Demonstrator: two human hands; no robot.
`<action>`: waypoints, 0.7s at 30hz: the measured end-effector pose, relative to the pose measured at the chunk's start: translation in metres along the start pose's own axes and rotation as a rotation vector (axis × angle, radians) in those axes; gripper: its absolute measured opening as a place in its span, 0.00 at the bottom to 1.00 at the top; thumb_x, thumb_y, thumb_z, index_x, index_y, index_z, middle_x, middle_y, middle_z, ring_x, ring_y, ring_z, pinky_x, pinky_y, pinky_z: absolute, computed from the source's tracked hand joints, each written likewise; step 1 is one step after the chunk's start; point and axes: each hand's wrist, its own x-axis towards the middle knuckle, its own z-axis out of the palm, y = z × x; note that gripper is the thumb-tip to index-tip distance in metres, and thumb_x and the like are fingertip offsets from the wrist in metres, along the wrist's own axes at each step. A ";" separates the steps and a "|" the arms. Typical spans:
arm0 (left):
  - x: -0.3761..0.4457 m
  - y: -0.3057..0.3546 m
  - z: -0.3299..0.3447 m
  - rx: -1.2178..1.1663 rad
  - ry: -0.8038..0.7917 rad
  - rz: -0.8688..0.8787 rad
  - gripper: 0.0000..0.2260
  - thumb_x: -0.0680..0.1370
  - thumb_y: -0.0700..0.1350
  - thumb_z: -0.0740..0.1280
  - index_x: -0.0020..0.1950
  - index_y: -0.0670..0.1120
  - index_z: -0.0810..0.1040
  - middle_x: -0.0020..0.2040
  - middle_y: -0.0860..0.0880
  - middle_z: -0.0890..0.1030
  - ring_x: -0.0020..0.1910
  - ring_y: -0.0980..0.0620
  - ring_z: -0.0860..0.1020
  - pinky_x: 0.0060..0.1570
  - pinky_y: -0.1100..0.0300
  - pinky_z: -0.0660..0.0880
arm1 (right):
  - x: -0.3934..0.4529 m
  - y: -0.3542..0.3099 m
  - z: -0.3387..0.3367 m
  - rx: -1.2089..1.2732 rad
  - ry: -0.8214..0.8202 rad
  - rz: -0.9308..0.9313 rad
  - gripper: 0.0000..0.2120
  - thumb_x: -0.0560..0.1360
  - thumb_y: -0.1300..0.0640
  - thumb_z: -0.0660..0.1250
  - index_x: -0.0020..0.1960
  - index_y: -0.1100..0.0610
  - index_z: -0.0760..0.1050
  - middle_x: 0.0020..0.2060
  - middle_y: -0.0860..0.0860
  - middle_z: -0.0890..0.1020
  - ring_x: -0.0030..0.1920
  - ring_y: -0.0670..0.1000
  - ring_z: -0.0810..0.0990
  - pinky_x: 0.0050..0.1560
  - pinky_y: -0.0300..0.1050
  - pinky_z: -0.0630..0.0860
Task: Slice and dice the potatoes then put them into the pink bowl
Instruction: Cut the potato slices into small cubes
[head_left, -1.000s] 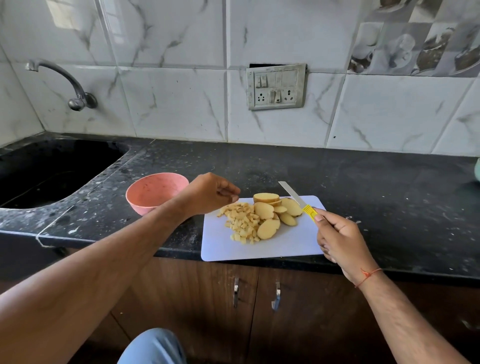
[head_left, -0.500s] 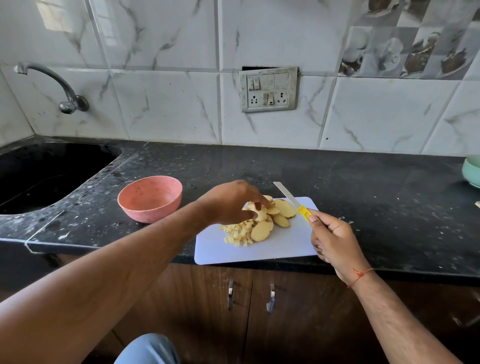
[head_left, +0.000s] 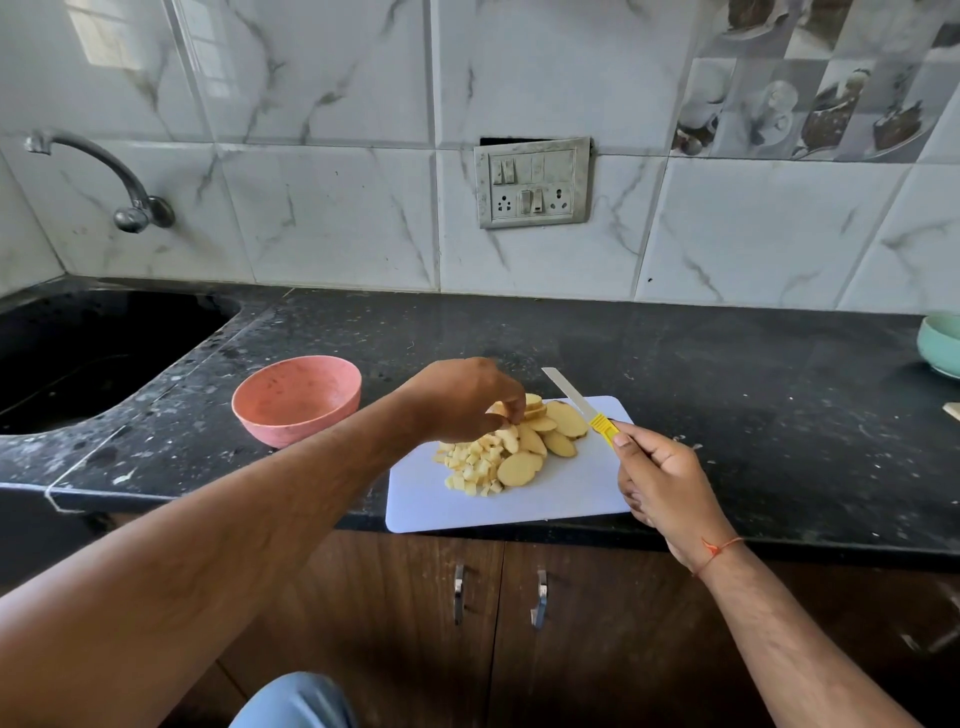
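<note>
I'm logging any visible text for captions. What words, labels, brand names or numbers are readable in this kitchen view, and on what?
None can be read.
Yellow knife handle: ribbed, no legible print.
Switch plate: no readable markings.
Pink bowl and cutting board: plain.
Picture tiles: images only, no lettering.

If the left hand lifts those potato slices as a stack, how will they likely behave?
The potato slices lie overlapped and leaning, so they would probably slide apart rather than lift as one. Their cut faces look moist, so likely slippery. They look thick enough to stay stiff. The left hand is already pinching some.
</note>
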 end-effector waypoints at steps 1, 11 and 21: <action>-0.001 0.000 0.000 0.005 -0.019 0.012 0.09 0.81 0.52 0.72 0.60 0.63 0.80 0.54 0.60 0.79 0.56 0.55 0.78 0.46 0.53 0.78 | 0.000 0.000 0.000 -0.003 0.001 0.000 0.17 0.86 0.53 0.62 0.74 0.52 0.75 0.29 0.53 0.69 0.28 0.47 0.65 0.25 0.39 0.64; -0.014 -0.010 -0.006 -0.146 0.221 -0.104 0.06 0.79 0.54 0.75 0.55 0.60 0.86 0.50 0.63 0.83 0.51 0.62 0.79 0.47 0.58 0.80 | 0.000 0.000 0.000 0.004 0.003 0.003 0.16 0.86 0.53 0.62 0.73 0.51 0.76 0.29 0.52 0.68 0.28 0.47 0.64 0.25 0.39 0.64; -0.102 -0.019 0.032 -0.728 0.335 -0.609 0.13 0.79 0.52 0.77 0.63 0.56 0.82 0.37 0.53 0.86 0.29 0.61 0.75 0.32 0.65 0.71 | -0.001 -0.001 0.003 -0.026 0.020 -0.016 0.17 0.86 0.55 0.62 0.74 0.54 0.75 0.29 0.53 0.68 0.28 0.47 0.65 0.26 0.39 0.65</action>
